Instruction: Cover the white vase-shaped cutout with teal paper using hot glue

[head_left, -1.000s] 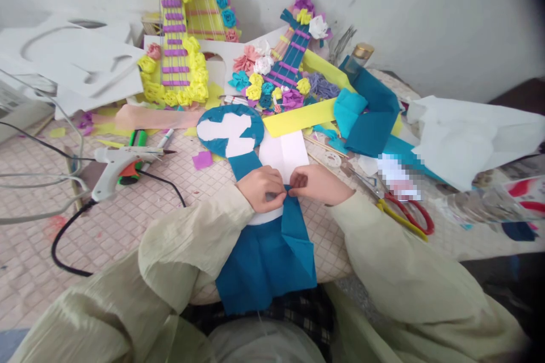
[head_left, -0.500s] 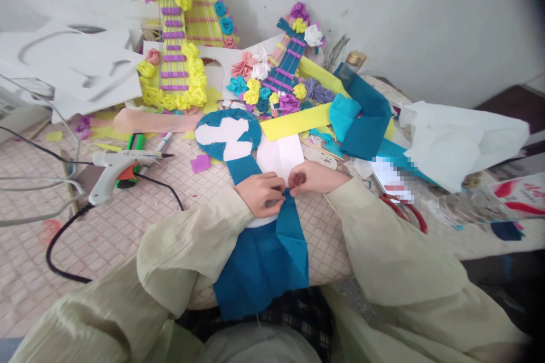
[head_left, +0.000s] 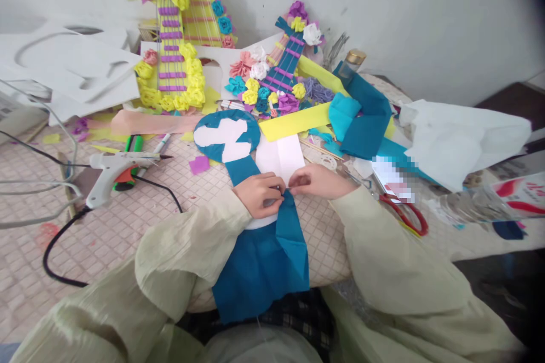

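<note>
Blue paper [head_left: 272,261] (folded edge) between both grips

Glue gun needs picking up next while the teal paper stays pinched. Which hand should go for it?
Left, probably. The glue gun lies on the table out to the left hand's side with bare tabletop between them. The right hand would have to cross over the teal paper; it can keep the pinch.

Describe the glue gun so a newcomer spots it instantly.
Start at the tall yellow paper guitar at the back left, then drop toward the near table edge. The glue gun lies there on its side: white body, orange trigger, black cord trailing, beside green markers.
</note>
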Demonstrator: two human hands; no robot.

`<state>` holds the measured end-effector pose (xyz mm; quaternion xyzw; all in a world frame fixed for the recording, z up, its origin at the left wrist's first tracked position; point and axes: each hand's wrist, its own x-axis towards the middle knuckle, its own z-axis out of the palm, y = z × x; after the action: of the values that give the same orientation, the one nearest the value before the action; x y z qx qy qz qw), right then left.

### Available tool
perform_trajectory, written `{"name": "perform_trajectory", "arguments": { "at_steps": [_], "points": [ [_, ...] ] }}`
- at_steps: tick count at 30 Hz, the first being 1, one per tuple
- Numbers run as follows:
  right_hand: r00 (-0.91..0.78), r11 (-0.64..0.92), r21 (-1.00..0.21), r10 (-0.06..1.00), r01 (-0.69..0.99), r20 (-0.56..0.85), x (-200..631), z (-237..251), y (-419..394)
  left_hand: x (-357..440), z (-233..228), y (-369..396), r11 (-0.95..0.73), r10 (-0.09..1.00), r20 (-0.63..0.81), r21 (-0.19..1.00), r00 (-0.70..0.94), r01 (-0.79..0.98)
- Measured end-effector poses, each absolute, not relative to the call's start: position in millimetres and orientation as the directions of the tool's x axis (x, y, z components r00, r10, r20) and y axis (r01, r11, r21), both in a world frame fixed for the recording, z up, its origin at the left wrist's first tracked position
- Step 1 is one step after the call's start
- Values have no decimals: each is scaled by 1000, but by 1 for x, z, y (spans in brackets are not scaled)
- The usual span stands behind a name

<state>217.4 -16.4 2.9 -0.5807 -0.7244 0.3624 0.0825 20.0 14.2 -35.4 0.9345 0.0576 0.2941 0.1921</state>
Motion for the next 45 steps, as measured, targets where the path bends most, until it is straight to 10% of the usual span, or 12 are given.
{"name": "perform_trajectory", "arguments": {
  "at_steps": [10, 22, 36, 45],
  "points": [
    [-20, 55, -623, 998, 780, 63, 201, -24, -107, 21, -40, 17, -898, 389, 543, 404, 744, 175],
    [190, -143, -664, 982, 734, -1, 181, -9, -110, 22, -43, 17, -937, 283, 510, 327, 812, 122],
    [30, 109, -574, 973, 812, 228, 178, -11, -97, 21, -39, 15, -911, 347, 430, 367, 834, 190],
    [88, 9, -584, 987, 812, 138, 194, -18, -89, 19, -33, 13, -879, 394, 326, 406, 859, 249]
  ]
}}
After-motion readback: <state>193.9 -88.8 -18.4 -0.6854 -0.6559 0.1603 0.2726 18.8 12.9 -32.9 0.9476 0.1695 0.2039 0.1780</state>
